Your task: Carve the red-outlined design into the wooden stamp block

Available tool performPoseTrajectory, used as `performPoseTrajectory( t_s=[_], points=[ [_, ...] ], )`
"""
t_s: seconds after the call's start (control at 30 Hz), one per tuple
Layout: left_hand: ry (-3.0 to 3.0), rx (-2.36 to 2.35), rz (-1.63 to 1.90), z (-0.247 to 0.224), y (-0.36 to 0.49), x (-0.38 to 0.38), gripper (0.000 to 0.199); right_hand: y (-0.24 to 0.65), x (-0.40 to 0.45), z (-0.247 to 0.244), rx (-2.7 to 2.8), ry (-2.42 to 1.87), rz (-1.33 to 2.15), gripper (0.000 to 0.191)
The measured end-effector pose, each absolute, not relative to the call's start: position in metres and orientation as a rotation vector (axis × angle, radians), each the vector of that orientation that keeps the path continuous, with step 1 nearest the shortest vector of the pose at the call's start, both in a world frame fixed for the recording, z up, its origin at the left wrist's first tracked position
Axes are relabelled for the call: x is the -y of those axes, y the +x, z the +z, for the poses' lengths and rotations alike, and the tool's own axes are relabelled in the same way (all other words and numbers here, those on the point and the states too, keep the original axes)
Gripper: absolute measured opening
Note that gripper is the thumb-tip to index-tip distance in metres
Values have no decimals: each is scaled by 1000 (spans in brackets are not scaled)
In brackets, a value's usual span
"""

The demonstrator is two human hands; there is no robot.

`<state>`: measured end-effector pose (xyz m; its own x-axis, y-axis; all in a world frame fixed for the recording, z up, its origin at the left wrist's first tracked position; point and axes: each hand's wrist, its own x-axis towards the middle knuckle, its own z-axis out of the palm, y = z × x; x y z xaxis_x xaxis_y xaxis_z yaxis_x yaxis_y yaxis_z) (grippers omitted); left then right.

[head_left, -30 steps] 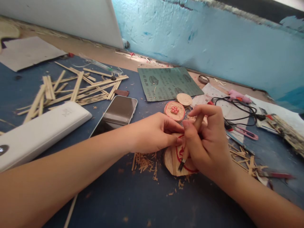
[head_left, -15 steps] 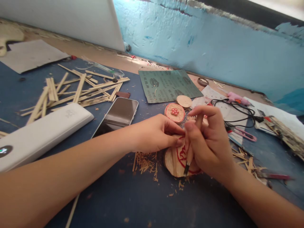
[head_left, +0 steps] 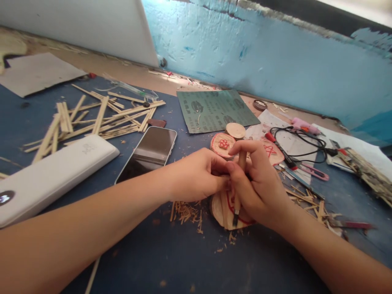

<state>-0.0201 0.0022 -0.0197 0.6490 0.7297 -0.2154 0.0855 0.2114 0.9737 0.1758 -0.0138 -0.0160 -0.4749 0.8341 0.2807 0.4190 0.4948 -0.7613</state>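
From left to right, I note a white power bank (head_left: pixel 61 175) and, beyond it, a scatter of thin wooden sticks (head_left: pixel 99 114) on the blue counter (head_left: pixel 159 261), then a phone (head_left: pixel 148 151) lying flat. My left hand (head_left: pixel 199 175) reaches in over the far left part of the large wood slice (head_left: pixel 218 209), thumb and forefinger drawn near each other; whether they clamp the slice I cannot tell. Shavings (head_left: pixel 186 210) lie just left of the slice. The slice rests flat below the fingers of both hands, its near left portion exposed, with red markings partly covered. The carving tool (head_left: pixel 237 204) is clamped in the fingers of my right hand (head_left: pixel 260 183), tilted, its dark tip down over the slice's near edge; contact cannot be confirmed. Beyond the hands sits a flower-marked disc (head_left: pixel 222 145); farther right, a star-marked slice (head_left: pixel 275 154) and a pink cutter (head_left: pixel 315 172).
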Motion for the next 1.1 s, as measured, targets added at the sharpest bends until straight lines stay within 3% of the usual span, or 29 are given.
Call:
performPoseTrajectory(
  t_s=[0.33,0.73,0.9,1.1],
  points=[
    [1323,-735,441,-18,-23,-8,25,172,19,-14,1762,-968,958,16],
    [1275,-746,539,-18,-19,-4,14,172,22,-9,2224,-889,698,27],
    [1300,-718,459,-17,-21,-8,16,174,23,-13,1842,-944,921,22],
    [1286,-720,458,-16,-21,-6,19,173,22,-13,1796,-973,841,24]
  ],
)
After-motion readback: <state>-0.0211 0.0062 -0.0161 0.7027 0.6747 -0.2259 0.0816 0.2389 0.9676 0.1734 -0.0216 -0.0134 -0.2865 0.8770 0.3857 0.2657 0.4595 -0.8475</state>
